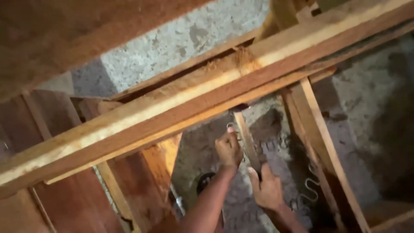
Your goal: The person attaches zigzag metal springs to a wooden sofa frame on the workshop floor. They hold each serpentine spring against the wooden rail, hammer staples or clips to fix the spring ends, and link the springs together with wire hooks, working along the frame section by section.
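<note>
My left hand point(228, 149) is raised under a long wooden beam point(181, 103) and pinches a small bent metal wire clip point(230, 126) against the beam's lower edge. My right hand point(267, 188) is closed around the wooden handle of a hammer point(248, 142). The hammer's dark head points up and sits close to the beam, just right of the clip. Both forearms come up from the bottom middle of the view.
The beam is part of a wooden frame with slanted rails point(323, 146) on the right and reddish boards point(73, 194) on the left. A zigzag metal spring point(310, 186) hangs by the right rail. Rough grey concrete point(172, 43) lies behind.
</note>
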